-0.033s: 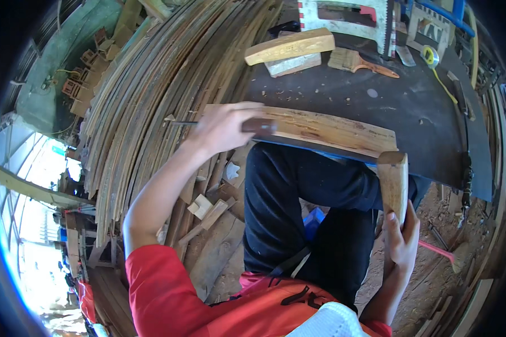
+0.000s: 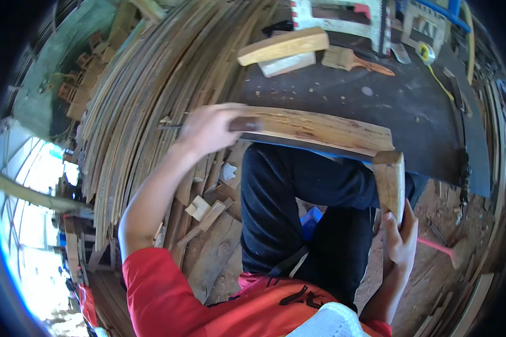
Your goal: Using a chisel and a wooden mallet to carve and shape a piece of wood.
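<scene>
My left hand (image 2: 208,128) is closed around a chisel and slightly smeared by motion. The brown chisel handle (image 2: 245,124) points right out of the fist, and its thin dark blade reaches out to the left. Under and beyond this hand, a long wooden board (image 2: 320,128) lies along the near edge of the dark worktop (image 2: 343,87), above my knees. My right hand (image 2: 400,238) grips the lower part of a thick wooden block (image 2: 390,182) with a rounded top, upright by the board's right end. Most of its lower part is hidden by the fingers.
On the worktop are a pale wooden block (image 2: 284,46) over another piece, a paintbrush (image 2: 357,60), a tape measure (image 2: 426,53) and a white-framed saw (image 2: 343,19). Stacked planks (image 2: 146,95) fill the left. Wood offcuts (image 2: 199,209) lie on the ground beside my legs.
My left hand has moved a little to the left with the chisel. The right hand and its wooden block hold nearly the same place; the whole view has shifted slightly.
</scene>
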`<state>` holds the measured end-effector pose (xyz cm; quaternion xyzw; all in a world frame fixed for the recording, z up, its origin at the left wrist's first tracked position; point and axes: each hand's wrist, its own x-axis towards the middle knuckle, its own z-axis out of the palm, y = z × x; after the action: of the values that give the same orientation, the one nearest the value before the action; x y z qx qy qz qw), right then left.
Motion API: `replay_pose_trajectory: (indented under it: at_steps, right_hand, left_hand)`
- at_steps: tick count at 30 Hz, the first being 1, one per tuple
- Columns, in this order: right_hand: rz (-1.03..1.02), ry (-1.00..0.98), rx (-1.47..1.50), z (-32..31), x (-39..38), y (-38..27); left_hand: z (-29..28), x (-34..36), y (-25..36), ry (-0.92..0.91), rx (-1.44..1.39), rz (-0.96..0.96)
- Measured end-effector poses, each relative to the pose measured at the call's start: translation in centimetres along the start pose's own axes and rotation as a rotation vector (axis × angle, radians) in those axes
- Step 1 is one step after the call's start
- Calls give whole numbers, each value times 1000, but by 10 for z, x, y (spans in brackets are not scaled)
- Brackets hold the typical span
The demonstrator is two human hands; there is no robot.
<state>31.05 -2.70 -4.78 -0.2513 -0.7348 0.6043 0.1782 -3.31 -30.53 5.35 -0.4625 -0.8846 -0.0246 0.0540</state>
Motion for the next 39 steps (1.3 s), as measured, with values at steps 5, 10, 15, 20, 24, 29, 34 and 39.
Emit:
replay_pose_trajectory:
  at_steps: [5, 10, 15, 20, 24, 29, 34, 39]
  right_hand:
    - [46, 50, -79, -3, 0, 2]
    - [47, 71, -46, 1, -2, 1]
    - [36, 46, -148, -2, -1, -16]
    - [-18, 69, -193, -5, -1, -20]
    - [28, 89, -151, -7, -5, -11]
    - [32, 90, -179, -16, -2, 6]
    - [106, 96, -96, -15, -5, 10]
    - [105, 99, -108, -21, -2, 15]
  left_hand:
    - [-35, -44, -73, -183, 317, -707]
    - [-45, -43, -44, -7, 6, -442]
    - [-43, -21, 7, -25, -437, -260]
    - [-4, 15, 19, -64, -219, -49]
    - [10, 32, 27, -52, -159, -64]
    - [4, 39, 33, -98, -120, -35]
    - [18, 43, 34, 46, -147, 48]
    - [9, 44, 37, -25, -203, -81]
